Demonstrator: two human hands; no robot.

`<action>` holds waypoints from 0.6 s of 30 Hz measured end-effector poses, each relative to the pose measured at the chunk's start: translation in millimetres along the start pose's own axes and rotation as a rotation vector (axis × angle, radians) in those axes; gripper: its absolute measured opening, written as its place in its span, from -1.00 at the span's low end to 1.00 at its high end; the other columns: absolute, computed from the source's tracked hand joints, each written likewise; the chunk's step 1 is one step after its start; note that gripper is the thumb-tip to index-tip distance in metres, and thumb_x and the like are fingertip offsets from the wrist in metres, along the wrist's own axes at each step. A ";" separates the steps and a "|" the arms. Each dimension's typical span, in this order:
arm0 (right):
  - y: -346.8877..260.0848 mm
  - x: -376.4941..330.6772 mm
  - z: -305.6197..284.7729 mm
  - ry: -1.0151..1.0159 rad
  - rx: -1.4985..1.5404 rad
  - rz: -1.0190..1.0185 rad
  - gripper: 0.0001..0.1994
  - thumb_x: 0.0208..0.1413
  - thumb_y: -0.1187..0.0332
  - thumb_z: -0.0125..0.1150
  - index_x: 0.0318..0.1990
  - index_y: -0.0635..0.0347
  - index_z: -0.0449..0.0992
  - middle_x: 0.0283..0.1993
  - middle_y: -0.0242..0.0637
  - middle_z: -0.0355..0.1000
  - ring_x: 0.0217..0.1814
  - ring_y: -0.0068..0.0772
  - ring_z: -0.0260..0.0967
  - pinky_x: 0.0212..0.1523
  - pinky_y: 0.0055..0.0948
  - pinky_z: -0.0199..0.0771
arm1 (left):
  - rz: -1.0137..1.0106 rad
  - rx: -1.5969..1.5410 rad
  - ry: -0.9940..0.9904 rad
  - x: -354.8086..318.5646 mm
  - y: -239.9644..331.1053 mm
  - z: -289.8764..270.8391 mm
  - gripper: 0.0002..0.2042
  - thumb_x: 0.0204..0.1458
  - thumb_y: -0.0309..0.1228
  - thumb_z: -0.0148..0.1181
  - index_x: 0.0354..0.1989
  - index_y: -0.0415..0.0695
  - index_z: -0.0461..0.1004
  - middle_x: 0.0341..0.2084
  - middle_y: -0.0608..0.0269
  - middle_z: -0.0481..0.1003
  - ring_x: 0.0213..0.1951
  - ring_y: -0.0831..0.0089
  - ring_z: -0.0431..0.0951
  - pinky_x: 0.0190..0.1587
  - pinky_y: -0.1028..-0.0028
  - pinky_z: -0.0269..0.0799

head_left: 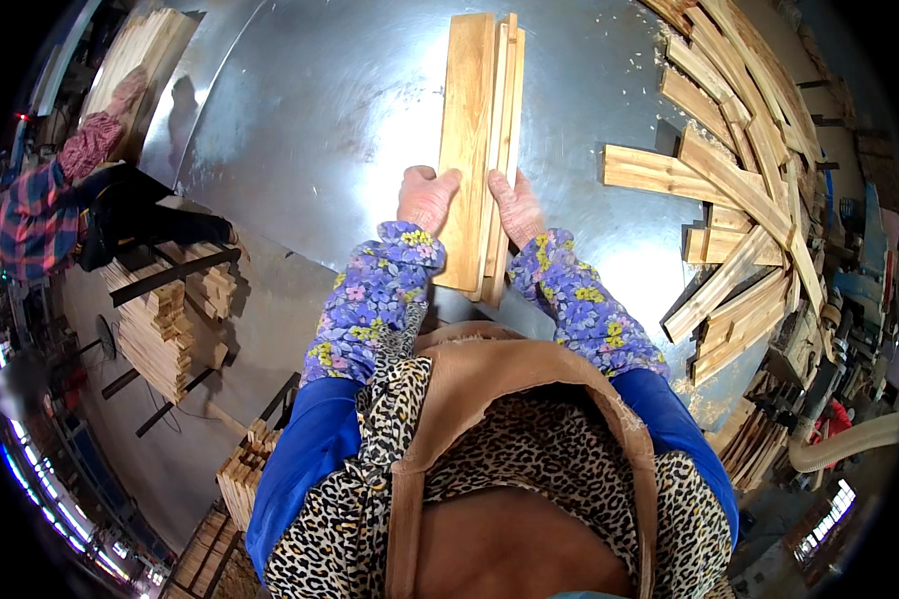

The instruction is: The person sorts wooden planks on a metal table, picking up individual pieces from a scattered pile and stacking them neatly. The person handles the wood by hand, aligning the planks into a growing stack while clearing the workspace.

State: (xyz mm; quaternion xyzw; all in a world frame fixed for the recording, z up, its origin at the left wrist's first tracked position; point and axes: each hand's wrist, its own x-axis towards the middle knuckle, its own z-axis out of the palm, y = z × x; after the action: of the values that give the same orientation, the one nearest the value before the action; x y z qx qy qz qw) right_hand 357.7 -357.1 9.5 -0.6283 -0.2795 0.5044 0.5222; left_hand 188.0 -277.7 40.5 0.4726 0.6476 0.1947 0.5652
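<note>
Between my two hands lies a small bundle of long wooden boards [466,150], side by side over the metal table [310,130]. Its near ends reach past the table's edge toward my body. My left hand [428,198] grips the bundle's left side, thumb against the leftmost, widest board. From the right, my right hand [516,208] presses on the narrower boards, thumb on top. Both hands are closed on the boards, and their lower fingers are partly hidden. Purple floral sleeve covers show on both forearms.
A loose heap of boards [739,190] with wood shavings covers the table's right side. At the left, a person in a plaid shirt [38,220] reaches to a board stack [140,70]. Another board stack [150,334] stands on a rack below. A hose [849,444] lies lower right.
</note>
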 end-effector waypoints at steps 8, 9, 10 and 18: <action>-0.8 6.7 3.9 -0.065 0.134 0.109 -0.43 0.36 0.28 0.46 0.39 0.38 0.42 0.17 -0.13 0.65 0.14 -0.31 0.61 0.17 -0.28 0.66 | -0.153 -0.281 -0.280 19.0 -10.2 -18.2 -0.47 0.11 -0.35 0.50 0.19 -0.42 0.54 -0.11 -0.05 0.66 -0.16 0.16 0.67 -0.04 0.23 0.65; 1.5 8.1 1.7 -0.068 0.133 0.119 -0.42 0.37 0.27 0.45 0.40 0.40 0.41 0.18 -0.12 0.64 0.15 -0.31 0.61 0.17 -0.28 0.66 | -0.137 -0.360 -0.234 16.9 -12.9 -16.2 -0.47 0.10 -0.35 0.50 0.18 -0.42 0.54 -0.12 -0.04 0.66 -0.15 0.17 0.66 0.00 0.22 0.64; 3.9 8.8 1.4 -0.070 0.138 0.127 -0.41 0.38 0.27 0.44 0.41 0.41 0.39 0.18 -0.12 0.64 0.15 -0.31 0.61 0.17 -0.28 0.66 | -0.164 -0.400 -0.200 20.7 -14.6 -18.2 -0.48 0.07 -0.37 0.52 0.15 -0.42 0.54 -0.11 -0.03 0.65 -0.10 0.18 0.64 0.12 0.21 0.59; 19.4 14.2 -5.0 -0.017 -0.085 0.178 -0.18 0.30 0.06 0.51 0.51 0.41 0.27 0.25 -0.03 0.60 0.25 -0.21 0.56 0.33 -0.21 0.55 | 0.172 -0.098 0.015 46.1 -12.2 -127.2 -0.53 0.09 -0.33 0.46 0.11 -0.38 0.58 -0.08 0.02 0.66 -0.05 0.24 0.64 0.10 0.31 0.58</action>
State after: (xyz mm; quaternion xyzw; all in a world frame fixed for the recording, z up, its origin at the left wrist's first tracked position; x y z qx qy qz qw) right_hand 363.7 -352.3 -13.8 -0.6681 -0.2483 0.5415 0.4458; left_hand 70.7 -209.4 41.9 0.4969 0.5983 0.2776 0.5641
